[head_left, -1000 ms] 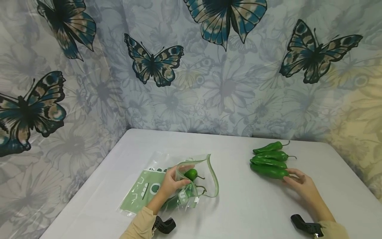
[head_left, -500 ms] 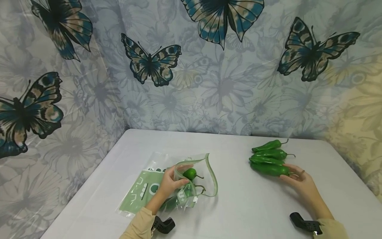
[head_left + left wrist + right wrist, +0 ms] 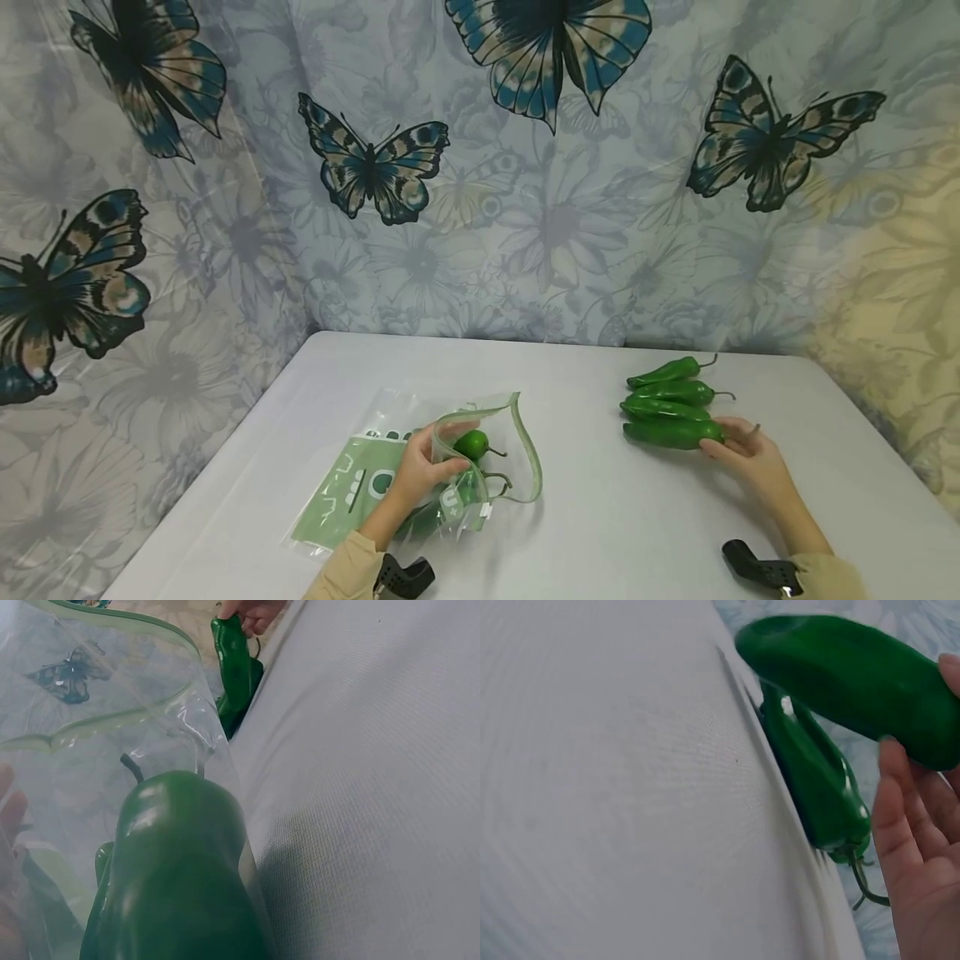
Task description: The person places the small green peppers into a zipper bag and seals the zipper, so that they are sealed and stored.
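Observation:
My left hand [image 3: 420,471] grips the near side of a clear zip bag [image 3: 536,475] with a green rim, its mouth standing open to the right. Inside the bag are green chili peppers; one [image 3: 472,445] shows at the mouth, and another fills the lower part of the left wrist view [image 3: 176,862]. On the right, my right hand [image 3: 753,471] pinches the stem end of the nearest pepper [image 3: 847,682] between thumb and fingers. In the right wrist view this pepper is raised above its neighbours. Several other green peppers [image 3: 671,392] lie in a row just behind it.
A white cloth-covered table [image 3: 570,533] lies under everything. The bag's printed green part [image 3: 341,500] spreads flat to the left of my left hand. Butterfly-patterned fabric [image 3: 562,233] hangs behind and to the left of the table.
My right hand has taken the nearest pepper by its stem end, and a small gap now shows between it and the row. My left hand keeps its hold on the bag.

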Demonstrator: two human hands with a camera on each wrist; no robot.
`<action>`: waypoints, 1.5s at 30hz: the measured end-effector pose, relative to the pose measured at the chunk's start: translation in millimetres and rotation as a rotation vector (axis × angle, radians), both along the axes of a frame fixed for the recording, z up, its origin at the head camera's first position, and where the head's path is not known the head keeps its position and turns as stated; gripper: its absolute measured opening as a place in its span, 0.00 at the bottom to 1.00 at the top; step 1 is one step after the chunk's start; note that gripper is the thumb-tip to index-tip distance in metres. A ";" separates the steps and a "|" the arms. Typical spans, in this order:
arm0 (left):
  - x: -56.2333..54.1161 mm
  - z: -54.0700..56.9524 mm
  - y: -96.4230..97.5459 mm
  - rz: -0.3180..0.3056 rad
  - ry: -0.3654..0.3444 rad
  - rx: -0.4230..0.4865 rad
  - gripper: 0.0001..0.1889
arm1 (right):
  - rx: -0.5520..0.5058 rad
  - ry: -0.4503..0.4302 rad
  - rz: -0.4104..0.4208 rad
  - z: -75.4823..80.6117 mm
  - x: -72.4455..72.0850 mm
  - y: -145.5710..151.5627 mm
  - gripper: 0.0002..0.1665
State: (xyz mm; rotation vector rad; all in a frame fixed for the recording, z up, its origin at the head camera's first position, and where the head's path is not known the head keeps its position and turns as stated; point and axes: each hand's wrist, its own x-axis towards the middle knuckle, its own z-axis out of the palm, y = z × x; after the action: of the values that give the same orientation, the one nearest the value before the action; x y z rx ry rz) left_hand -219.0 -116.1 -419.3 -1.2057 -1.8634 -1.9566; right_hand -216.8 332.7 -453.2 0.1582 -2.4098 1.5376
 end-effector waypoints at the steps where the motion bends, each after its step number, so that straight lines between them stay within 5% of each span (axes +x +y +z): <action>1: 0.0 1.0 0.6 -0.001 0.004 0.000 0.22 | 0.015 0.001 -0.012 0.8 0.1 -0.3 0.16; 9: -5.2 0.9 2.1 0.013 0.075 0.007 0.23 | 0.023 -0.111 -0.042 12.0 0.3 -4.2 0.23; 19: 3.6 -1.0 -0.5 0.049 0.081 0.035 0.24 | -0.139 -0.054 0.065 16.7 5.9 -24.0 0.14; 29: 1.4 2.6 2.1 0.044 0.082 0.037 0.23 | -0.015 -0.097 0.046 31.2 8.6 -37.3 0.19; 37: -9.1 -14.5 -0.4 0.038 0.113 0.056 0.24 | -0.021 -0.045 0.083 41.4 10.8 -53.4 0.20; 45: -12.3 -17.2 -0.3 0.039 0.051 0.059 0.30 | -0.181 0.032 0.217 42.6 11.6 -66.8 0.20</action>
State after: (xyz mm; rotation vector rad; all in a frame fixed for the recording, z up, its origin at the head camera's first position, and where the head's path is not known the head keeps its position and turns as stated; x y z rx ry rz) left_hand -231.2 -116.4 -436.6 -1.1822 -1.7789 -1.9283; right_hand -205.2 265.8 -410.6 0.4156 -2.2758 1.8222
